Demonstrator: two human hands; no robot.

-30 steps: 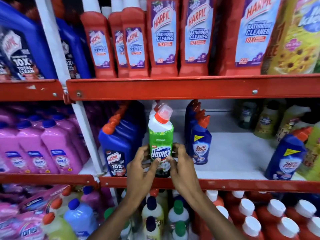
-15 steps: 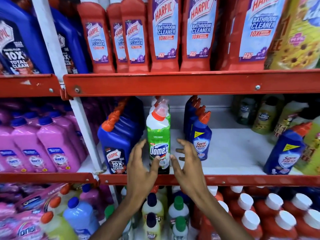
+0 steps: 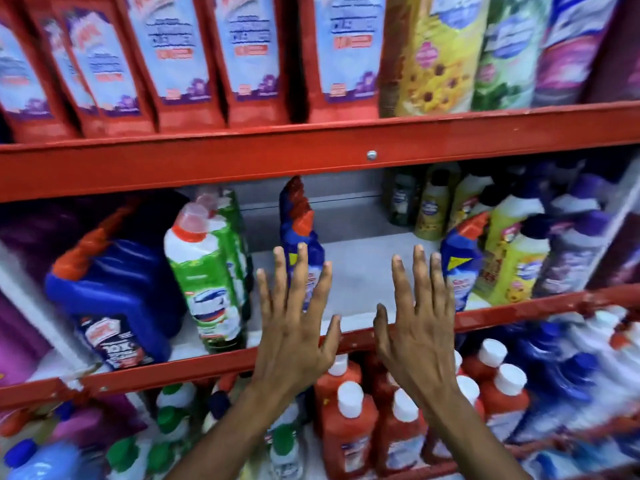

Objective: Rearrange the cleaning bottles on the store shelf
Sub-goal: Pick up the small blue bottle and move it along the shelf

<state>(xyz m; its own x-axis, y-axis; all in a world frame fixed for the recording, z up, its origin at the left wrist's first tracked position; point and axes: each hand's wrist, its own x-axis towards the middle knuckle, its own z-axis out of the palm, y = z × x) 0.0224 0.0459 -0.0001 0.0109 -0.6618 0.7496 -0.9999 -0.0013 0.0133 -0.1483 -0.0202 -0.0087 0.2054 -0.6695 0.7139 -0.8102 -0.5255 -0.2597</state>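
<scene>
The green bottle point(image 3: 211, 282) stands upright on the middle shelf point(image 3: 360, 271), near the front lip, white-shouldered with a red collar and a clear pinkish cap; its label is blurred. Behind it a second bottle of the same kind shows only its cap and green side. Just left of the green bottle, touching or nearly so, sits a big blue jug point(image 3: 114, 299) with an orange cap. Right of the green bottle, a little apart, stands a blue bottle point(image 3: 301, 244) with a bent red-orange neck — another of the same kind behind it. Both hands are held up in front of the shelf's bare stretch, right of the green bottle, and neither has hold of anything. The left hand point(image 3: 294, 323) is spread wide, fingers straight, its fingertips overlapping the blue bottle in the view; whether they touch it cannot be told. The right hand point(image 3: 415, 327) is likewise flat and splayed, palm toward the shelf, with its fingertips near a second blue bottle point(image 3: 460, 261) farther right. Beyond that stand yellow bottles point(image 3: 516, 265) and purple ones. Above the green bottle, the top shelf carries a row of red bottles point(image 3: 180, 64) — the whole picture smeared by motion. Below it are red bottles with white caps point(image 3: 349, 424).
</scene>
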